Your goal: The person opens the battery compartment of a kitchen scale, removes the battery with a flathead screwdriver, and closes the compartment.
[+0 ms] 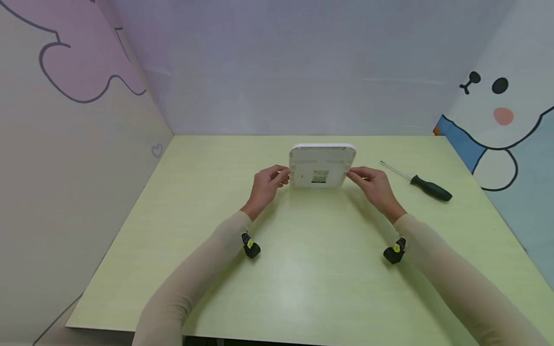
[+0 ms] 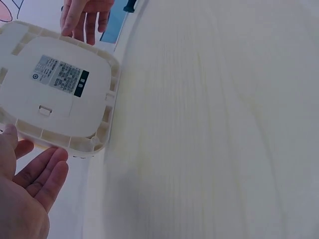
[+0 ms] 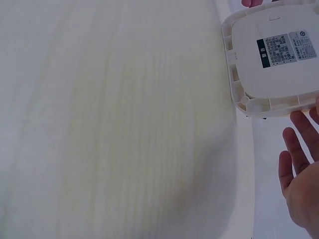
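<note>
A flat white plastic device with rounded corners (image 1: 322, 166) stands tilted up near the back of the table, its underside towards me. That underside has a ribbed rim and a printed label (image 2: 61, 74); the top face is hidden, so its kind is unclear. My left hand (image 1: 266, 185) pinches its left edge between thumb and fingers. On the opposite edge, my right hand (image 1: 374, 187) pinches it likewise. In the right wrist view, the right hand's (image 3: 303, 169) other fingers are spread below the rim.
A screwdriver (image 1: 430, 188) with a dark green handle lies to the right of my right hand, its tip pointing back left. The pale wood table (image 1: 294, 269) meets printed wall panels (image 1: 281, 72) at the back and sides.
</note>
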{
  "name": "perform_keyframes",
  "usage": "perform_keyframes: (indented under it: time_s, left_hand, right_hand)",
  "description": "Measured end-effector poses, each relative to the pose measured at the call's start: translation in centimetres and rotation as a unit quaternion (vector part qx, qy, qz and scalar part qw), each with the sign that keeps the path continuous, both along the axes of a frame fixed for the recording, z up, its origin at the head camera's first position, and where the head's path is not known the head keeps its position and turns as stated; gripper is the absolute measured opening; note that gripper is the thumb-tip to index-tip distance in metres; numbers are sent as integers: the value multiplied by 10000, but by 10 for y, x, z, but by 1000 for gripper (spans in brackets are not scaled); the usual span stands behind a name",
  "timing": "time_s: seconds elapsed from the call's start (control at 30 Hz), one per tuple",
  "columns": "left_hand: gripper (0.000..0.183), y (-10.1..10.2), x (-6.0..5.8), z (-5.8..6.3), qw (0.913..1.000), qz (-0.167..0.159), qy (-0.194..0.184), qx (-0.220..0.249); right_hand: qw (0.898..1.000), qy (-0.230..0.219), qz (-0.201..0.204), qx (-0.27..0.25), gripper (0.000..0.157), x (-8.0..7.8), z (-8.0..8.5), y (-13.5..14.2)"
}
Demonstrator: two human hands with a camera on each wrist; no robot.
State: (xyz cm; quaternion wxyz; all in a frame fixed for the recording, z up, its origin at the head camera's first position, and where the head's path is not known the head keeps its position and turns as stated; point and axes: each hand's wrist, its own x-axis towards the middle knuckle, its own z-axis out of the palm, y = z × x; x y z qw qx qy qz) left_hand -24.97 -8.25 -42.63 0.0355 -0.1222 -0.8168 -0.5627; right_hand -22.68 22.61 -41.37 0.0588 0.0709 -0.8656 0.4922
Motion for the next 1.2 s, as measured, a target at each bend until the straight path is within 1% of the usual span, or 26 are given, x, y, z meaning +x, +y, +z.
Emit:
perform_keyframes:
  time_s: [0.2,0.4,0.6,0.7,0.8,0.9,1.0,1.2]
  left_hand:
    - [23,6,5,4,9999,118,84,33]
    - [22,12,10,3,9989,243,270,-285]
    - [22,15,14,4,9967,472,414,-506]
    - [22,15,15,4,9961,552,471,-499]
    - [22,14,16,5,9957,593,521,-493]
    - [24,14,16,5,9958,577,515,-489]
    - [26,14,16,4,9961,544,443,-534]
    - [30,14,16,0,9966,434,127,-693]
  right_hand:
    - [9997,149,-57,-198,36,1,2,-1]
    - [9979,381,-192,-489,32,1,4,-7]
    - [9976,339,-263,-548,32,1,5,-10]
    - [9969,459,-267,-589,30,1,5,-11]
    - [9963,612,-291,-520,30,1,5,-12]
    - [9967,616,-378,-379,31,2,5,-14]
    - [9977,453,-423,-288,33,3,4,-14]
    - [9989,223,-361,-202,34,3,-1,-11]
